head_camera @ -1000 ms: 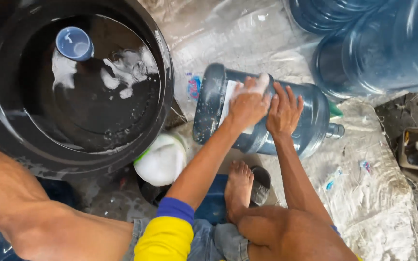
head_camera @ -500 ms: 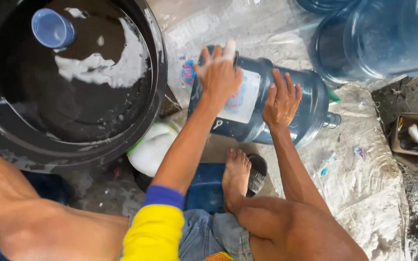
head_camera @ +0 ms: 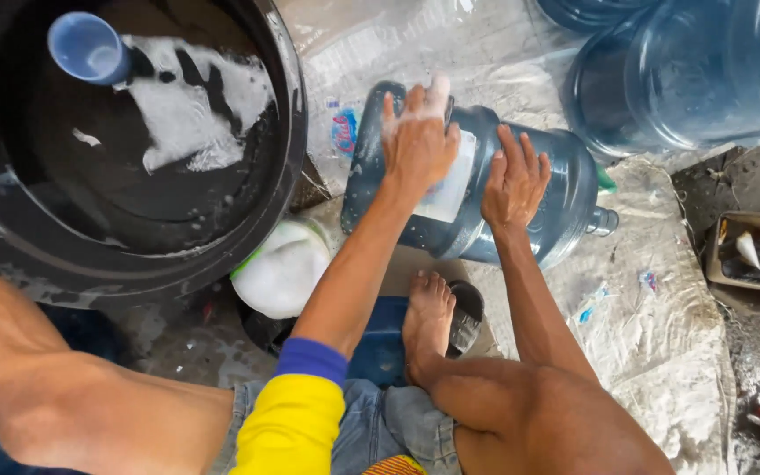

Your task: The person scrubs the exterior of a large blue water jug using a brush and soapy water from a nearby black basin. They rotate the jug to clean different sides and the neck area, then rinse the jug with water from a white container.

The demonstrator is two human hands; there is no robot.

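A large blue water jug is laid on its side on the sheet-covered floor, neck pointed to the right. The left hand is spread flat over the jug's white label, soapy foam seen at its fingertips; the right hand is pressed open-palmed on the jug's flank just beside it – nothing is gripped by either. A bare foot is set just below the jug. To the left a big black tub of sudsy water is placed, a blue cup floating in it, and a white lidded container is wedged between tub and jug. More blue jugs are stacked at the upper right. Compared with half a second ago, the left hand has been slid down from the jug's base edge onto the label – the right has barely been moved
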